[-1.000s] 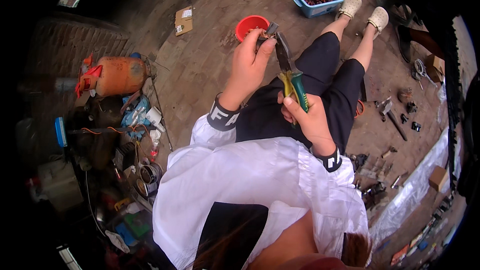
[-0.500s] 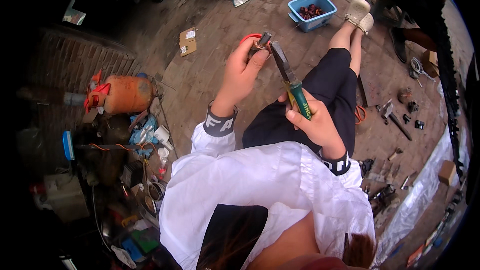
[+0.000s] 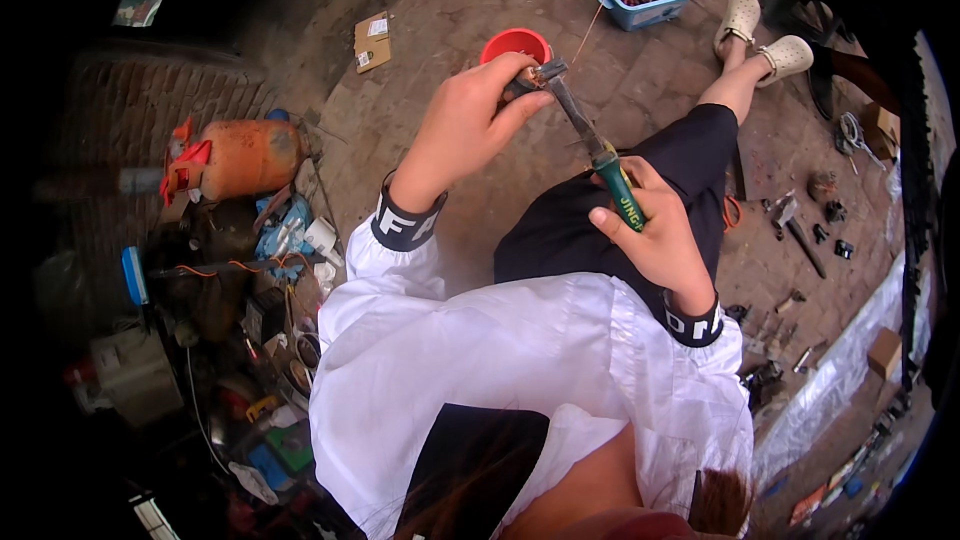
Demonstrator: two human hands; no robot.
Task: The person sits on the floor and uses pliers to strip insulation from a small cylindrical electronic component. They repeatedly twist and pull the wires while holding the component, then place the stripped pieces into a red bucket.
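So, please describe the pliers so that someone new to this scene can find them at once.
From the white jacket in the lower middle, go up to the right hand, over the dark shorts. It holds the pliers, slanting up-left toward the left hand. Their long green grip sets them apart from the small grey metal piece held there.

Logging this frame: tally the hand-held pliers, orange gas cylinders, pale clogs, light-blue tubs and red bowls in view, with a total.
Pliers, in the right hand: 1
Orange gas cylinder: 1
Pale clogs: 2
Light-blue tub: 1
Red bowl: 1
Total: 6
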